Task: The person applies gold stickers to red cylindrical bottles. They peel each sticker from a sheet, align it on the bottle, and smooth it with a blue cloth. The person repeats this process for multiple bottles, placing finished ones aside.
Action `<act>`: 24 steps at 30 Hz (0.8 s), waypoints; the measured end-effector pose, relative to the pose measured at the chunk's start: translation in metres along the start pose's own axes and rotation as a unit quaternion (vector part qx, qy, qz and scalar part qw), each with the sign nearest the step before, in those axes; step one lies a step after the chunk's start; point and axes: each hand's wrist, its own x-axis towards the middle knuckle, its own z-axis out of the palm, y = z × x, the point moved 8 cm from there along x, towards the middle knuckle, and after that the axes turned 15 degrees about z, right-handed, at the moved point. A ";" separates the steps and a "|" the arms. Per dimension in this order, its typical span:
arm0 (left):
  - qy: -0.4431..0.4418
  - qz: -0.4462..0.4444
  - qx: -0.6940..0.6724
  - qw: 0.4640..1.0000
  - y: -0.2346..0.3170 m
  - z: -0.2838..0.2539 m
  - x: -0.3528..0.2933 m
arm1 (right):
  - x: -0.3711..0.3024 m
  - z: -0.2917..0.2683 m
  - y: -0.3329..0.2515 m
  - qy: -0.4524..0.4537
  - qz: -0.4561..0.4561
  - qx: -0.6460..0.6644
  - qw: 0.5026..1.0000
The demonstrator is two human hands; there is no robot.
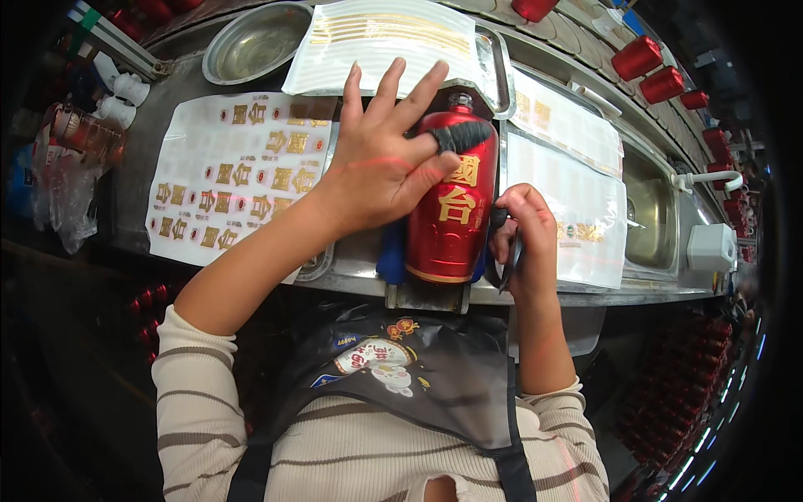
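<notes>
A glossy red bottle (447,238) with gold characters on its front lies in a stand at the counter's front edge, its dark neck pointing away from me. Blue padding (391,253) shows beside it. My left hand (381,159) is over the bottle's upper left, three fingers spread wide. Black tape wraps its index finger, which rests across the bottle near the shoulder; the thumb touches the top gold character. Just right of the bottle, my right hand (529,234) is closed around a thin, flat, dark scraper-like piece (508,263), partly hidden by the fingers.
Decal sheets with gold characters lie left (242,180) and right (585,243). A white sheet with gold strips (381,38) sits at the back, beside a metal bowl (255,42). A sink (651,213) is at right. Red bottles (636,58) stand beyond the counter.
</notes>
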 end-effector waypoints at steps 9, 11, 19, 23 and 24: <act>-0.056 -0.041 -0.090 0.994 0.077 -0.003 -0.047 | -0.038 0.063 -0.102 0.122 -0.468 -0.314 0.817; -0.030 -0.055 -0.121 0.991 0.086 -0.012 -0.061 | -0.045 0.106 -0.097 0.075 -0.568 -0.568 0.590; 0.203 -0.350 -0.353 0.844 0.045 -0.009 -0.100 | -0.088 0.088 -0.042 -0.085 -0.425 -0.516 0.739; 0.249 -0.388 -0.521 0.718 0.043 0.017 -0.059 | -0.019 -0.016 -0.031 0.164 -0.200 -0.138 0.956; 0.218 -0.375 -0.493 0.754 0.040 0.023 -0.057 | -0.024 -0.021 -0.029 0.181 -0.207 -0.118 0.954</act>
